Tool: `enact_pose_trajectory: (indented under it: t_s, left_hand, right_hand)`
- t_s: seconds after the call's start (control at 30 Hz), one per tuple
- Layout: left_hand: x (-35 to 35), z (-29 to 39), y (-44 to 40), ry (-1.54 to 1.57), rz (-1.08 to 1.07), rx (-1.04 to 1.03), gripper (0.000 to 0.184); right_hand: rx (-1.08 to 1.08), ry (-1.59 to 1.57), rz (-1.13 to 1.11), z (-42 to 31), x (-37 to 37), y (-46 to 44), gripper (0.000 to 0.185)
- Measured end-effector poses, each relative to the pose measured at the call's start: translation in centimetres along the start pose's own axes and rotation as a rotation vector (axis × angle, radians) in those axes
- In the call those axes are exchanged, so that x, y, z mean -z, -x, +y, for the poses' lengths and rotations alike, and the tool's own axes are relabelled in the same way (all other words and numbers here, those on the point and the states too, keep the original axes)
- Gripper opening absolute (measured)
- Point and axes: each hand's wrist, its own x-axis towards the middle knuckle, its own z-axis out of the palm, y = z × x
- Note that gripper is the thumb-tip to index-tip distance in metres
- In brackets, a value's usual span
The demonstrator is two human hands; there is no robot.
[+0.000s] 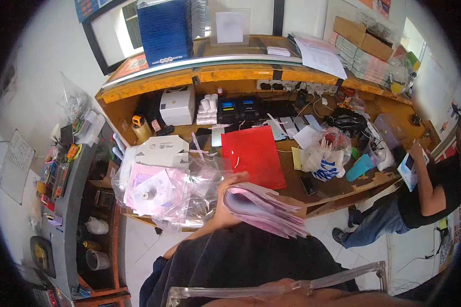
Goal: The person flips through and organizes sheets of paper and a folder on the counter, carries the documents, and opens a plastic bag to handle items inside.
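My left hand [225, 207] is wrapped round a thick wad of folded pink and white papers [264, 207], held in front of my chest. The sheets curve over at the left and fan out at the right. A skin-coloured patch behind the wad's right end may be my right hand [298, 203]; its fingers are hidden. Just beyond the papers, a red folder [253, 156] lies on the desk. Left of my left hand, clear plastic wrap [202, 192] and loose pink sheets [142, 179] are spread out, with a small roll on top.
The wooden desk [325, 194] also bears a white printer [177, 105], several phones, a plastic bag [322, 159], a turquoise pouch [360, 167] and a dark phone [308, 185]. Above runs a shelf [225, 74]. Another person [394, 215] stands at the right, holding a packet.
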Motion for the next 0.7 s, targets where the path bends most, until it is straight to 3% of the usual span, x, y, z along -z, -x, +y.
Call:
enact_pose_trajectory:
  t_s: [0.03,0.13,0.17,0.2,0.27,0.3,0.43,0.5,0.63,0.7]
  left_hand:
    - [0.8,0.1,0.0,0.222,-0.145,0.222,0.091]
    - [0.7,0.7,0.1,0.388,-0.138,0.237,0.098]
    - [1.7,0.9,0.0,0.541,-0.255,0.398,0.088]
    - [2.4,1.2,-0.3,0.542,-0.255,0.4,0.088]
    - [3.6,3.0,-1.7,0.125,-0.411,0.255,0.074]
    - [4.3,3.6,-2.4,0.078,-0.426,0.23,0.065]
    - [3.9,4.6,-3.8,0.103,-0.359,0.299,0.065]
    - [3.0,3.9,-3.6,0.066,-0.259,0.319,0.063]
    - [0.5,3.0,-2.9,-0.092,-0.105,0.329,0.056]
    - [-0.3,2.9,-2.6,-0.156,-0.079,0.334,0.056]
  right_hand:
    - [-0.005,0.001,0.024,-0.4,-0.2,-0.1,0.044]
    - [-0.031,0.014,0.1,-1.4,-0.2,-0.2,0.04]
    - [-0.041,0.02,0.123,-1.7,-0.2,-0.1,0.038]
    - [-0.049,0.026,0.145,-1.9,-0.3,-0.2,0.037]
    - [-0.065,0.038,0.184,-2.1,-0.4,-0.3,0.034]
    - [-0.02,-0.123,0.187,-1.9,-0.5,-0.2,0.034]
    - [0.138,-0.116,0.135,1.3,-2.0,0.6,0.033]
    - [-0.022,-0.115,0.225,4.2,-2.2,1.8,0.036]
    - [-0.13,-0.175,0.021,6.5,-0.7,1.7,0.039]
    - [-0.388,-0.258,0.372,1.2,-2.3,-0.3,0.045]
